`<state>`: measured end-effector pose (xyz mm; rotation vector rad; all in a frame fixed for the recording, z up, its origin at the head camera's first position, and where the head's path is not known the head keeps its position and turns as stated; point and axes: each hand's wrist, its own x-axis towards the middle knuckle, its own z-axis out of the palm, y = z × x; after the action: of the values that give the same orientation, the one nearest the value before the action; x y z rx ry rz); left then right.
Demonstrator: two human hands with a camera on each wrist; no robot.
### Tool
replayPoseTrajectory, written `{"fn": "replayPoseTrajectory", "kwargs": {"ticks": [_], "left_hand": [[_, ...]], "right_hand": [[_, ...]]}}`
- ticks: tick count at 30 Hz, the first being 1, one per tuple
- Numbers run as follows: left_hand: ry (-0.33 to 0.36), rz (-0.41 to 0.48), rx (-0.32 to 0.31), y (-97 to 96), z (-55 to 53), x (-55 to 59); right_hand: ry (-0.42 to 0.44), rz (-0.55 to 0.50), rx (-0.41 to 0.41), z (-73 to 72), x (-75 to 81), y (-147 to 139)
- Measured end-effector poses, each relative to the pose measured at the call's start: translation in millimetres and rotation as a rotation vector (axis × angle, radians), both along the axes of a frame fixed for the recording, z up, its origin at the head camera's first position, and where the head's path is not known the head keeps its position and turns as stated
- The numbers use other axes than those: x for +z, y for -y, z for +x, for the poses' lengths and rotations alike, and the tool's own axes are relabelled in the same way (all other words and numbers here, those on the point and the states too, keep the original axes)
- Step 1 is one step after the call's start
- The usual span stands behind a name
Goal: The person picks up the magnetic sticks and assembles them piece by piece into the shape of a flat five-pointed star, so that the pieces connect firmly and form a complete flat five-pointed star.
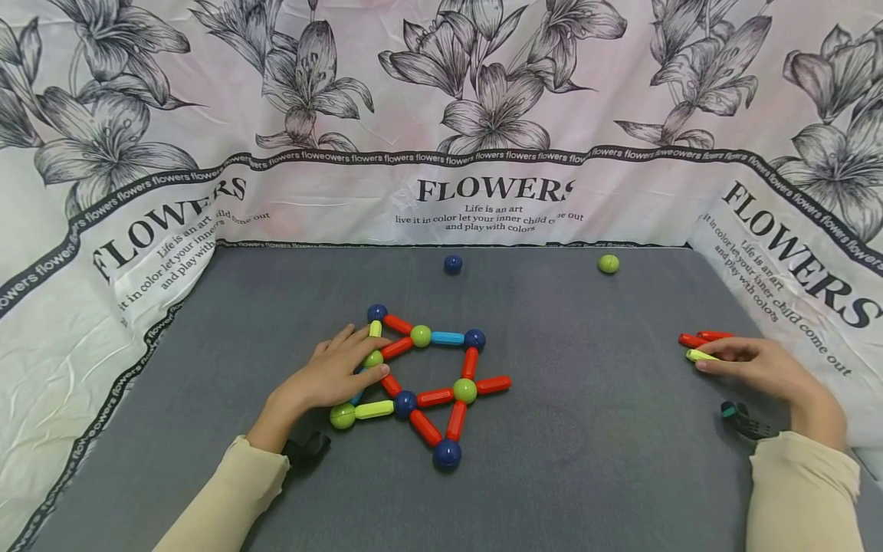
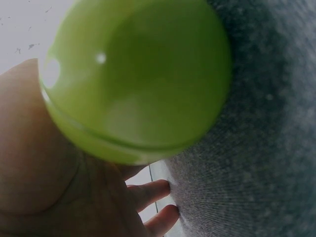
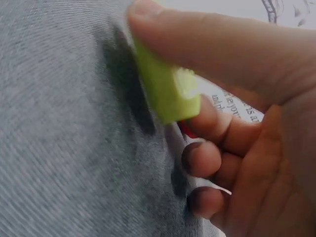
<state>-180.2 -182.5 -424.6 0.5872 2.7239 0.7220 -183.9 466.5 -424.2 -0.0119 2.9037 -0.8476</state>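
Note:
A flat figure of magnetic sticks and balls lies left of the table's middle, with red sticks, a light blue stick, yellow-green sticks, dark blue balls and green balls. My left hand rests over its left side, fingers stretched out, with a green ball between forefinger and thumb. Another green ball fills the left wrist view below the palm. At the right, my right hand pinches a yellow-green stick between thumb and forefinger, close to the tabletop.
Two loose red sticks lie just beyond the right hand. A loose dark blue ball and a loose green ball sit near the far edge of the grey tabletop. Flower-printed cloth rises behind and at both sides.

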Motion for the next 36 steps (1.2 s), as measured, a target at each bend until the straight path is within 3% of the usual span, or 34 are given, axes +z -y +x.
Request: {"fn": "replayPoseTrajectory", "kwargs": {"ticks": [6, 11, 13, 17, 21, 24, 30, 36], "left_hand": [[0.008, -0.008, 0.001, -0.5, -0.1, 0.7], [0.005, -0.005, -0.001, -0.2, 0.0, 1.2], [0.003, -0.003, -0.003, -0.1, 0.2, 1.3], [0.001, 0.005, -0.003, -0.5, 0.6, 1.8], [-0.004, 0.006, 0.000, -2.2, 1.5, 2.0], [-0.004, 0.003, -0.004, -4.3, 1.6, 0.6], [-0.007, 0.002, -0.003, -7.0, 1.8, -0.3], [-0.014, 0.006, -0.010, -6.8, 3.2, 0.0]], "right_hand": [[-0.082, -0.159, -0.056, -1.4, 9.3, 9], [-0.157, -0.227, -0.069, -16.5, 13.9, 48], [-0.196, -0.257, -0.031, -24.7, 11.9, 72], [-0.250, -0.322, 0.137, -37.9, 3.5, 130], [-0.217, -0.373, 0.302, -42.0, -7.3, 191], [-0.175, -0.370, 0.382, -38.2, -14.0, 228], [-0.204, -0.323, 0.395, -28.0, -22.6, 265], [-0.223, -0.308, 0.382, -24.7, -25.8, 275]]}}
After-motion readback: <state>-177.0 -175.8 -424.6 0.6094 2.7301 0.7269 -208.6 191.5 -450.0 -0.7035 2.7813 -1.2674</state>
